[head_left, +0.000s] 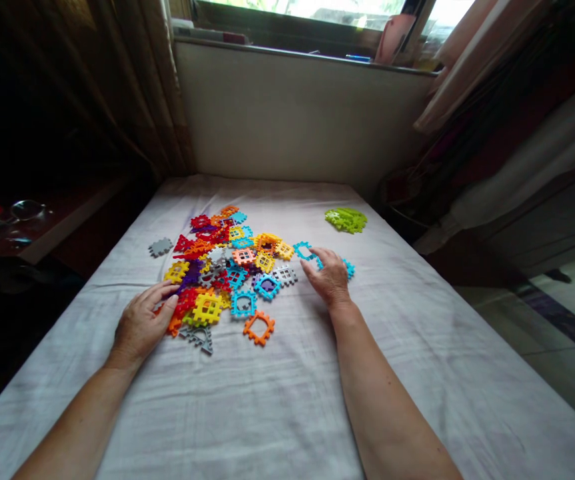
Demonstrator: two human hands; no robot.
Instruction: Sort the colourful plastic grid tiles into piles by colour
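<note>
A mixed pile of red, orange, yellow, purple, grey and blue toothed plastic pieces [244, 257] lies on the cloth-covered table [247, 413]. My left hand [143, 323] rests at the pile's left edge, fingers apart, touching or nearly touching red and orange pieces. To the right of the pile is my right hand [328, 275], its thumb and fingers apart, over a few blue pieces. One blue frame piece [304, 251] lies by its fingertips; another blue piece [350, 269] shows beyond the hand. An orange square frame [259, 328] sits at the near side.
Green pieces [346, 220] are heaped at the back right. A grey piece [160, 247] lies alone at the left. Glasses [27, 211] are on a dark side table [57, 223]. A wall with a window sill [292, 55] stands behind; hanging fabric [522, 160] is at the right.
</note>
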